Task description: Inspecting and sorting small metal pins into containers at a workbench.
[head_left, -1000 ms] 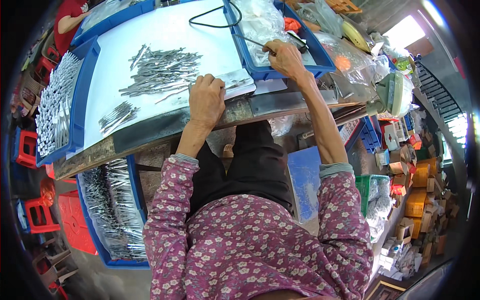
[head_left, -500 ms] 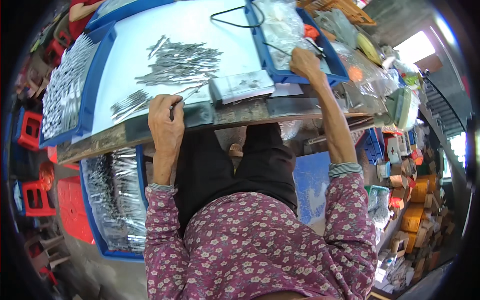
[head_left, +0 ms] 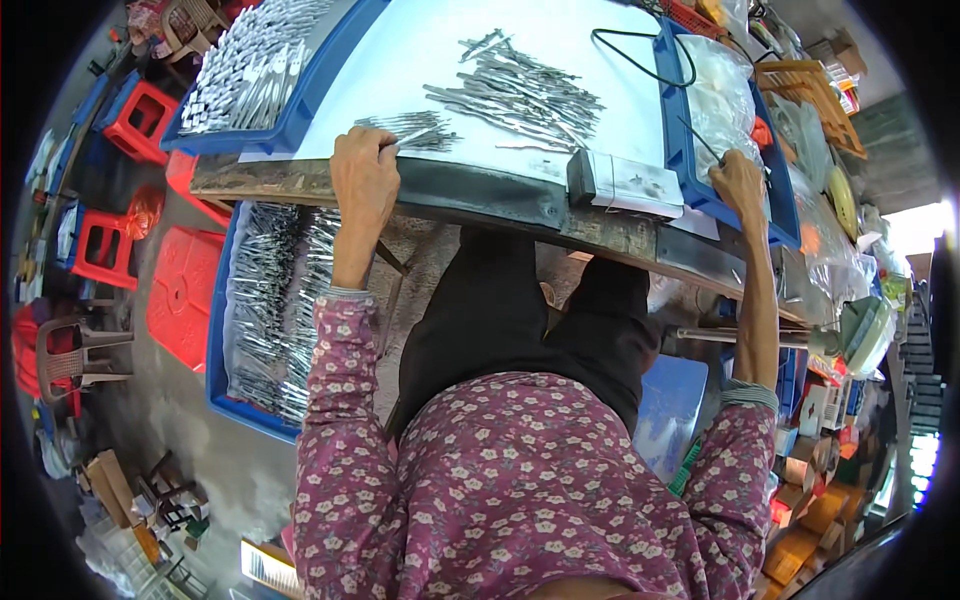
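My left hand (head_left: 365,180) is closed at the table's near edge, its fingertips at the left end of a small pile of thin metal strips (head_left: 420,132). A pale strip seems pinched between thumb and finger, though the fingers partly hide it. A larger heap of similar strips (head_left: 525,95) lies farther back on the white sheet. Over the right blue tray (head_left: 683,150), my right hand (head_left: 742,185) grips a thin black rod (head_left: 699,138) that points up and left. Between the hands sits a metal block (head_left: 630,182) with a pale top, at the front edge.
A blue tray (head_left: 290,135) full of metal pieces stands at the table's left. Below it, another blue tray (head_left: 215,345) holds more strips. Red stools (head_left: 105,245) are on the floor at left. A black cord loop (head_left: 640,70) lies beside the right tray, which holds clear plastic bags (head_left: 715,85).
The view has swung, shifting the table rightward. My left hand, earlier with a strip reaching toward the block, is now at the small pile. My right hand still grips the rod by the tray.
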Action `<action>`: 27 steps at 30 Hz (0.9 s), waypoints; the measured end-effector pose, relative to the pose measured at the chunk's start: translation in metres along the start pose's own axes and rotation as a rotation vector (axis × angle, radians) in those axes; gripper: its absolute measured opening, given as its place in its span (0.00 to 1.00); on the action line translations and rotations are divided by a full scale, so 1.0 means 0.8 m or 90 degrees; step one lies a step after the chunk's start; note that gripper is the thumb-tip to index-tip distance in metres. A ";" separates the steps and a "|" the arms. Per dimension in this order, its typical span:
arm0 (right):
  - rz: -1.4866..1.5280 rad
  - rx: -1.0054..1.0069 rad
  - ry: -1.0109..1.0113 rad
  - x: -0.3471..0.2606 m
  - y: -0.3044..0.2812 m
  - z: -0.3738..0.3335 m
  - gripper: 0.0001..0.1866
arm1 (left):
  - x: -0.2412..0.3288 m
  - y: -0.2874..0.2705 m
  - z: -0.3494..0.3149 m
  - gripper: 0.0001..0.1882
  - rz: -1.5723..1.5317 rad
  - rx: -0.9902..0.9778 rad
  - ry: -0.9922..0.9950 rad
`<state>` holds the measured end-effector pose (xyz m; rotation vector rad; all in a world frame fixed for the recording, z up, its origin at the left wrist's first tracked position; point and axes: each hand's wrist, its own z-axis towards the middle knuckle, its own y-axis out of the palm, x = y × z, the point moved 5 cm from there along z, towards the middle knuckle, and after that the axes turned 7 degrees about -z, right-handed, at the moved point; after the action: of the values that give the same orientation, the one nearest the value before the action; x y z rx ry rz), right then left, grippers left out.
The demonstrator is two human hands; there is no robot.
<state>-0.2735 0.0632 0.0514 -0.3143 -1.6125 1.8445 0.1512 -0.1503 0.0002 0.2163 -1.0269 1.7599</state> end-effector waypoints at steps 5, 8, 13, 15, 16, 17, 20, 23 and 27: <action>0.054 0.054 -0.016 0.001 -0.005 -0.008 0.14 | -0.016 0.008 0.013 0.03 0.042 -0.017 0.022; 0.078 0.074 -0.009 0.004 -0.013 -0.018 0.13 | -0.031 0.013 0.023 0.03 0.077 -0.019 0.027; 0.169 0.210 0.020 0.002 -0.043 -0.035 0.09 | -0.050 0.020 0.031 0.03 0.097 -0.064 0.028; 0.250 0.265 0.040 0.000 -0.056 -0.039 0.08 | -0.054 0.022 0.034 0.03 0.098 -0.074 0.028; 0.313 0.293 0.047 -0.001 -0.061 -0.041 0.07 | -0.055 0.023 0.033 0.03 0.103 -0.079 0.039; 0.379 0.275 0.046 -0.001 -0.061 -0.043 0.07 | -0.055 0.024 0.031 0.04 0.109 -0.083 0.049; 0.787 0.077 0.056 -0.043 -0.069 -0.066 0.07 | -0.040 0.026 0.027 0.04 0.127 -0.056 0.066; 1.001 -0.071 0.083 -0.081 -0.071 -0.095 0.08 | 0.008 0.038 0.030 0.04 0.065 -0.031 0.123; 1.095 -0.152 0.057 -0.133 -0.060 -0.112 0.10 | 0.059 0.073 0.022 0.06 -0.094 -0.101 0.169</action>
<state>-0.1266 0.0703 0.0526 -2.4001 -1.4563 2.5150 0.0757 -0.1363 0.0072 -0.0398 -0.9268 1.5186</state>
